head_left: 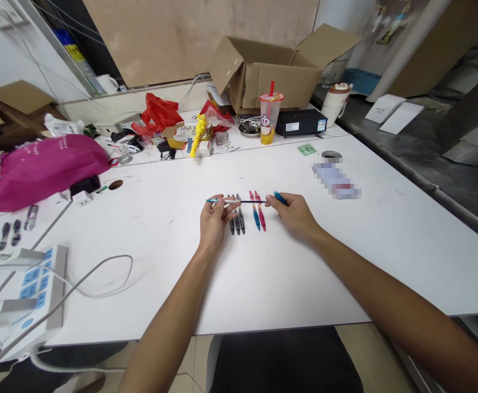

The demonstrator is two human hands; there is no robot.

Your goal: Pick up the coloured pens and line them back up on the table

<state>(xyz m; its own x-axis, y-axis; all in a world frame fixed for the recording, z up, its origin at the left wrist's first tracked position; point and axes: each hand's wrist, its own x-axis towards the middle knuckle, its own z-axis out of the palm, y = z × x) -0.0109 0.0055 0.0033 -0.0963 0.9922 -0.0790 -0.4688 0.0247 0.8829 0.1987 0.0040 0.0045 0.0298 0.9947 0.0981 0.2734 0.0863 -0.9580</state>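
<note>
Over the white table [263, 284], my left hand [214, 218] pinches one end of a thin pen refill [247, 201] with a light blue tip that sticks out to the left. My right hand [294, 212] pinches the refill's other end and also holds a blue pen part [280, 197]. The refill is held level above a row of pens lying on the table: black pens [238, 222] beside my left hand, then a blue pen [256, 217] and a pink pen [261, 216].
A pink bag [38, 169] and a power strip [34, 289] with cables lie at the left. At the back stand an open cardboard box [263, 71], a drink cup [270, 117], a black box [300, 121] and red bags [159, 112]. A blurred item [336, 180] lies right.
</note>
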